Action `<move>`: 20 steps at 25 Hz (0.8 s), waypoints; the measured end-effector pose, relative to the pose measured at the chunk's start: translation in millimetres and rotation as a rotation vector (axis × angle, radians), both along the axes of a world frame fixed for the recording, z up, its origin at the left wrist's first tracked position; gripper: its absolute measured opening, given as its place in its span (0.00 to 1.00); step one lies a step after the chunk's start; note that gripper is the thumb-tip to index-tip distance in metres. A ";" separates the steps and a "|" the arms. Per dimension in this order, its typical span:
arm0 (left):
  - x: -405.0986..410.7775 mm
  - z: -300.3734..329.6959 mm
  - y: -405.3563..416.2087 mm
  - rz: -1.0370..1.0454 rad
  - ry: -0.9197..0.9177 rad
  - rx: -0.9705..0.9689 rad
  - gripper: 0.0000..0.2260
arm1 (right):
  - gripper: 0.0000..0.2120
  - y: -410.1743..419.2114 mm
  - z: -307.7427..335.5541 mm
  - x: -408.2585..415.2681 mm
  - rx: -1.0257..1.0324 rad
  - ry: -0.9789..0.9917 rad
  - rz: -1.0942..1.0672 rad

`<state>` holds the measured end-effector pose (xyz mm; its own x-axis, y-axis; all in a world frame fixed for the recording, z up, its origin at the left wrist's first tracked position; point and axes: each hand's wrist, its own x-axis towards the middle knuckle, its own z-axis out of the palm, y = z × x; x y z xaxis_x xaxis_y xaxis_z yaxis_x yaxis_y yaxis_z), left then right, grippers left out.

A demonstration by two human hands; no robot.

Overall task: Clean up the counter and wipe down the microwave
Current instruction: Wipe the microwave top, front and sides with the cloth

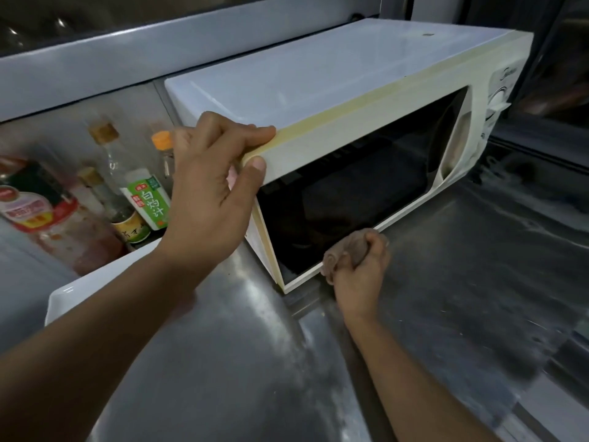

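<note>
A white microwave (334, 78) with a yellowed front frame and a dark door window stands on the steel counter (478, 282). My left hand (210, 186) grips its top left front corner, fingers over the top and thumb on the front face. My right hand (363, 275) holds a bunched brown cloth (347, 250) against the bottom edge of the microwave door, low on the counter.
Several sauce bottles (146, 199) stand crowded left of the microwave, against the steel backsplash. A white tray edge (83, 288) lies under my left forearm. A window ledge runs along the back. The counter stretches out to the right and front.
</note>
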<state>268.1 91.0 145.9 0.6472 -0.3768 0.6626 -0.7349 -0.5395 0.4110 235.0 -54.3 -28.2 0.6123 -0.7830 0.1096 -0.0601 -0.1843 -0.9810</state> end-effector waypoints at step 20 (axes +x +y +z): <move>18.5 27.8 37.6 -0.260 0.199 0.156 0.13 | 0.15 112.1 49.8 -15.9 -0.321 -0.126 -0.127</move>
